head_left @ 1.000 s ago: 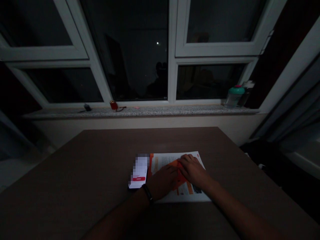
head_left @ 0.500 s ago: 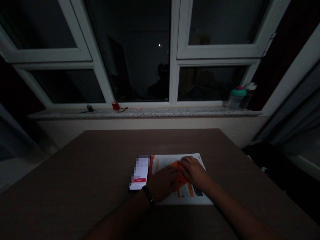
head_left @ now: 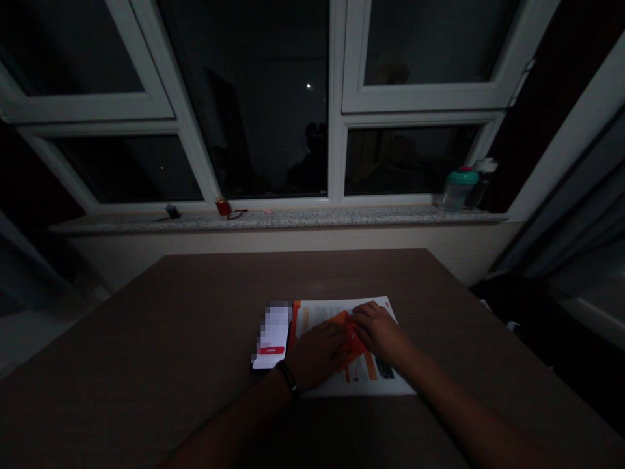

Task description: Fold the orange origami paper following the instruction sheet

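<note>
A flat orange-red piece, seemingly paper (head_left: 352, 348), lies over a white printed booklet (head_left: 361, 389) with orange patches. From the left, my left hand (head_left: 317, 355) rests palm down on it, fingers together and pressing its left part. My right hand (head_left: 379, 329) has bent fingers closed on its upper right edge, and the fingertips of both hands are near each other. Dim light and the hands hide much of the piece. A dark band (head_left: 288, 376) circles my left wrist. Beside the booklet, just left of my left hand, lies a phone (head_left: 273, 332) with its screen lit.
The brown table (head_left: 146, 326) reaches to the wall below a window. On the stone sill (head_left: 303, 219) stand a small red item (head_left: 223, 207), a small dark item (head_left: 172, 211) and a bottle with a teal lid (head_left: 459, 189). Curtains hang at both sides.
The view has shifted slightly. My right fingers have moved a little on the orange-red paper's edge; my left hand stays in place on it.
</note>
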Demonstrator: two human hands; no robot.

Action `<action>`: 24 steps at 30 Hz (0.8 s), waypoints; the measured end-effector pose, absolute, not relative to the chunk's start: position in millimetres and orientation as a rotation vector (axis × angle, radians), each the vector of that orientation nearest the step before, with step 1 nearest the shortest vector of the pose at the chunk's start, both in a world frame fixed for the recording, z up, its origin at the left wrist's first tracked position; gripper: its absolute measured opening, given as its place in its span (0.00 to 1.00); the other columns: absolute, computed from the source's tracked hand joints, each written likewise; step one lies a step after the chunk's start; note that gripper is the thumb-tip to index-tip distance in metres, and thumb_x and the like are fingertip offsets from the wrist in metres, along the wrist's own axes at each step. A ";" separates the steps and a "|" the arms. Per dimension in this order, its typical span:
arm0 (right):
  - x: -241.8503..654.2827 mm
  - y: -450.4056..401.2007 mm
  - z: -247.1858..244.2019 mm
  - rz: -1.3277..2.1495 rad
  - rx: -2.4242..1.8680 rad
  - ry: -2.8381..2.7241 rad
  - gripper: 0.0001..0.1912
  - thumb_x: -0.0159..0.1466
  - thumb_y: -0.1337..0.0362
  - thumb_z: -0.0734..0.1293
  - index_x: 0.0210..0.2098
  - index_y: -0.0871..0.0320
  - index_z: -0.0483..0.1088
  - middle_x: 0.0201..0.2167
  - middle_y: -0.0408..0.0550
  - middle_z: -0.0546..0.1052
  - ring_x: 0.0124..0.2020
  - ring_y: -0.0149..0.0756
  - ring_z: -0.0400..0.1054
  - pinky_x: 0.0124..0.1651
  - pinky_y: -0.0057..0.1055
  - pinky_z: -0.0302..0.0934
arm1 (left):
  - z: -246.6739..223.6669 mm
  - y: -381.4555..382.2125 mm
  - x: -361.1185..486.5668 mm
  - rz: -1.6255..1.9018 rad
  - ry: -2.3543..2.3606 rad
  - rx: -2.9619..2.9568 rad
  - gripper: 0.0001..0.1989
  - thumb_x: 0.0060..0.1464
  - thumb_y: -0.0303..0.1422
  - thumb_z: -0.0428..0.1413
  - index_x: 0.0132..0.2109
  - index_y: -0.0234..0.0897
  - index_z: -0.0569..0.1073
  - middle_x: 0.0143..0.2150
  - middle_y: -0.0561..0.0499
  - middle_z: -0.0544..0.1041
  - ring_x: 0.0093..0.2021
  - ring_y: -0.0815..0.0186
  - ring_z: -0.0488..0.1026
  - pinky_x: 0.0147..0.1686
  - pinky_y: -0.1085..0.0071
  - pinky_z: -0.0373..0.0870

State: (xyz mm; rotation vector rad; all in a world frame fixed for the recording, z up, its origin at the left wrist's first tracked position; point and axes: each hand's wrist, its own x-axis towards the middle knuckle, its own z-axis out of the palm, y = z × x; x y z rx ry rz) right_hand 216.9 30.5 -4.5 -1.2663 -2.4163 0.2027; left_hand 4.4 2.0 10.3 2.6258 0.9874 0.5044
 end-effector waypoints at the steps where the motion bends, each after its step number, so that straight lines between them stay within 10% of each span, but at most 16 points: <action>1: 217.4 30.7 -4.5 0.210 -1.263 -2.416 0.15 0.66 0.70 0.61 0.49 0.54 0.75 0.46 0.51 0.74 0.50 0.43 0.62 0.53 0.38 0.58 | 10.5 2.0 4.7 0.504 0.988 2.627 0.08 0.63 0.29 0.50 0.47 0.38 0.71 0.56 0.46 0.71 0.57 0.60 0.67 0.59 0.60 0.63; 24: 209.6 31.0 -1.9 0.122 -1.246 -2.517 0.16 0.64 0.73 0.62 0.45 0.53 0.77 0.49 0.52 0.73 0.53 0.45 0.60 0.52 0.41 0.57 | 5.9 6.7 0.9 0.480 1.093 2.637 0.11 0.62 0.30 0.52 0.51 0.36 0.69 0.54 0.44 0.72 0.55 0.56 0.68 0.56 0.59 0.65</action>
